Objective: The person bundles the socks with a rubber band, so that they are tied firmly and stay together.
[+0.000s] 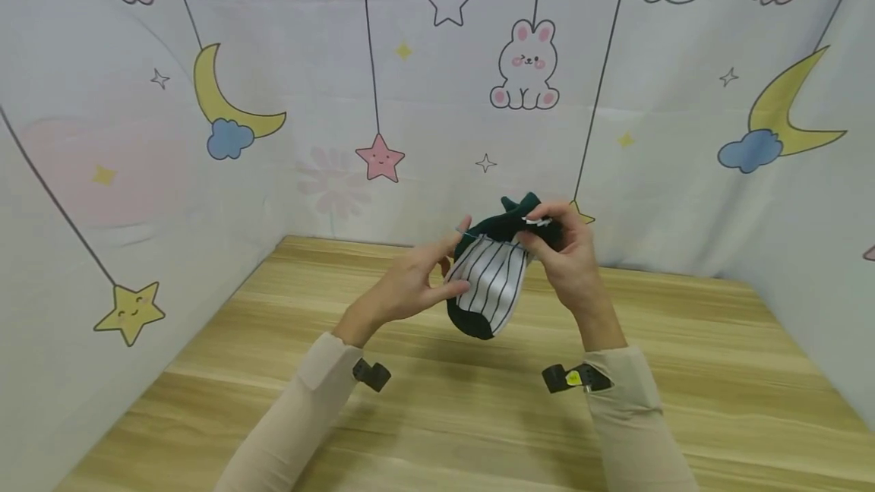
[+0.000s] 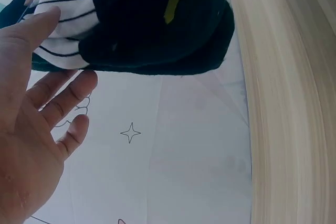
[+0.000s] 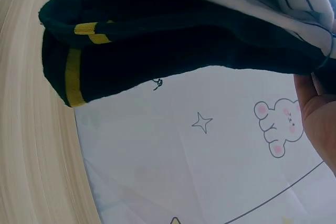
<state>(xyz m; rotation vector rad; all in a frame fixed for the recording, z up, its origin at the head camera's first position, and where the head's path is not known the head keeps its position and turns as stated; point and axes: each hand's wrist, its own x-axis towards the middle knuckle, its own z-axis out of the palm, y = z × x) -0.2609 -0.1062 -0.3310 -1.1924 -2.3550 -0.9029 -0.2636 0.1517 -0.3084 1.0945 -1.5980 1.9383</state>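
A small dark green cloth item [image 1: 491, 272] with a white panel of thin dark stripes hangs above the table between both hands. It narrows at a gathered line with a thin blue string, and dark green cloth spreads above that. My left hand [image 1: 418, 275] holds its left side, thumb on the striped panel and fingers behind. At the upper right, my right hand [image 1: 569, 249] pinches the green cloth [image 3: 173, 51] between thumb and fingers, beside a bit of white at the fingertips. Yellow strips show on the green cloth [image 2: 157, 30] in both wrist views.
A wood-grain table [image 1: 465, 431] lies under the hands. White curtain-like cloth [image 1: 437, 97] printed with moons, stars and rabbits stands behind it and along both sides. Each sleeve cuff carries a small black camera, one on the left [image 1: 371, 375] and one on the right [image 1: 576, 378].
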